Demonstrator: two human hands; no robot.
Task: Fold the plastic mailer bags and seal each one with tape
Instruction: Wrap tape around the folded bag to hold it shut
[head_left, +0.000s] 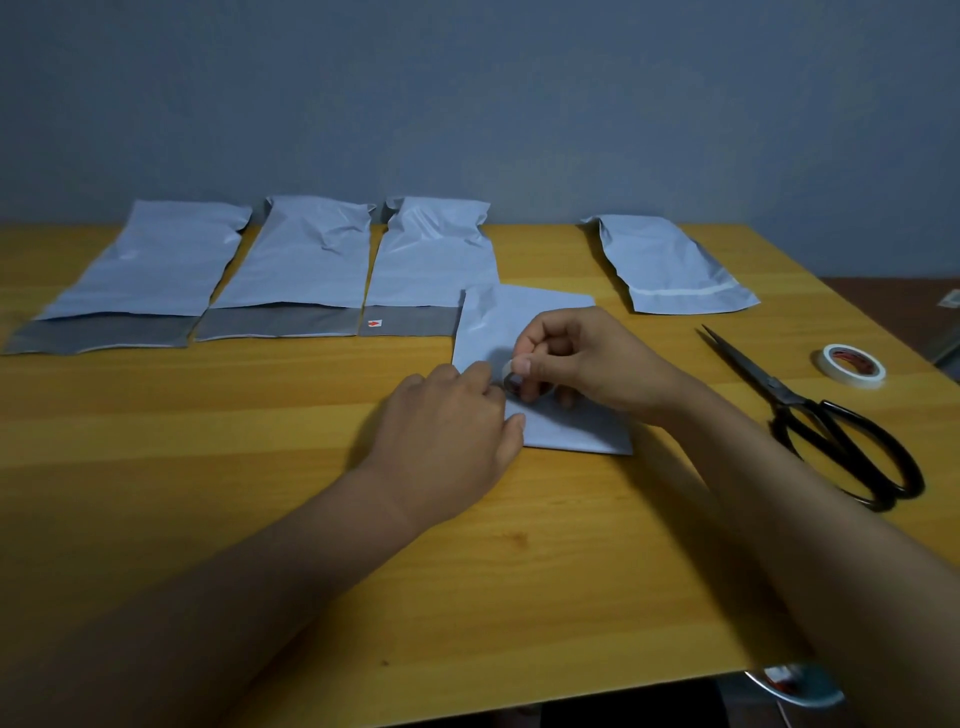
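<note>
Head view: yellow wood-grain tabletop (208, 467) against a plain grey-blue wall (467, 104), dim light. Left to right along the far edge: three unfolded white plastic mailer bags with grey flaps, first (140, 270), second (296, 265), third (426, 265), side by side, far ends curling up the wall. Small white sticker with a red arrow (374, 323) on the third bag's grey flap; no readable writing. Folded white plastic mailer bag (524, 332) lies flat at table centre, its far left corner overlapping the third bag. Left hand (447, 431) rests on the folded bag's left edge, fingers bent down onto it; whether they press or pinch cannot be told. Right hand (582, 358) sits over the same bag, fingers curled, thumb and forefinger pinching a small piece of white tape (511, 371) just above the bag surface. Further right: another white mailer bag with sealed strip (670, 265), black metal scissors (810, 410) lying closed, white tape roll with red-printed core (852, 365) near the right edge; print unreadable.
</note>
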